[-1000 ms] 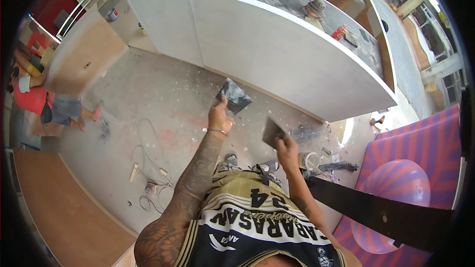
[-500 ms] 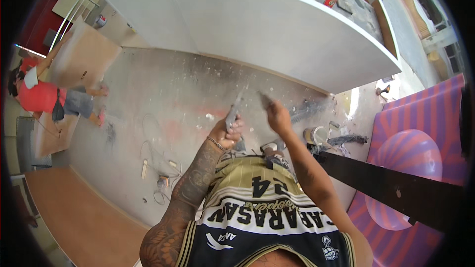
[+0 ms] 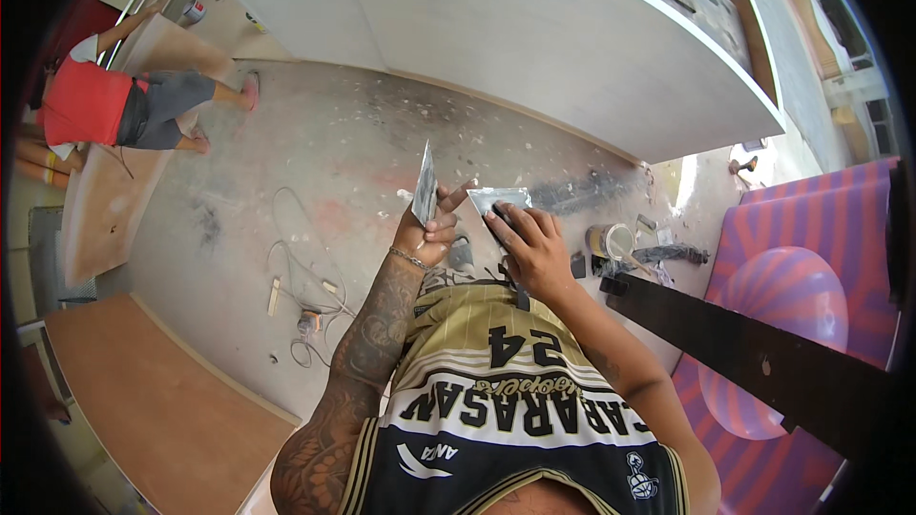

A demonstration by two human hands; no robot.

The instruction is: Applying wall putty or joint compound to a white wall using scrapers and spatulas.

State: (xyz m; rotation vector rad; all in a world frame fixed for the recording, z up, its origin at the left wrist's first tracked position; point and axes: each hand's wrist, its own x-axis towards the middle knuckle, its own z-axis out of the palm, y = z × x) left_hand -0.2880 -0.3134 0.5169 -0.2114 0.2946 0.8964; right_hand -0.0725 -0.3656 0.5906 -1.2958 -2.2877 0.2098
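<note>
My left hand (image 3: 429, 236) is closed round a putty knife (image 3: 425, 189) with its blade pointing up and its face smeared grey. My right hand (image 3: 530, 246) grips a second putty knife (image 3: 504, 197). Its wide blade has whitish paste along the far edge, and its fingers press on the blade's face. Both blades are in front of my body, close together but apart, above the floor. The handles are mostly hidden by my fingers.
Ahead stands a long white panel (image 3: 534, 57). An open bucket (image 3: 601, 241) stands right, near a dark beam (image 3: 744, 348) and striped purple sheet (image 3: 859, 219). Cable and an orange power tool (image 3: 310, 321) lie left, near a brown board (image 3: 172, 401). A person (image 3: 95, 105) works far left.
My right hand has turned, bringing its blade flat and closer to the left one. The left blade now stands more upright. The other person has shifted to the right, legs further apart.
</note>
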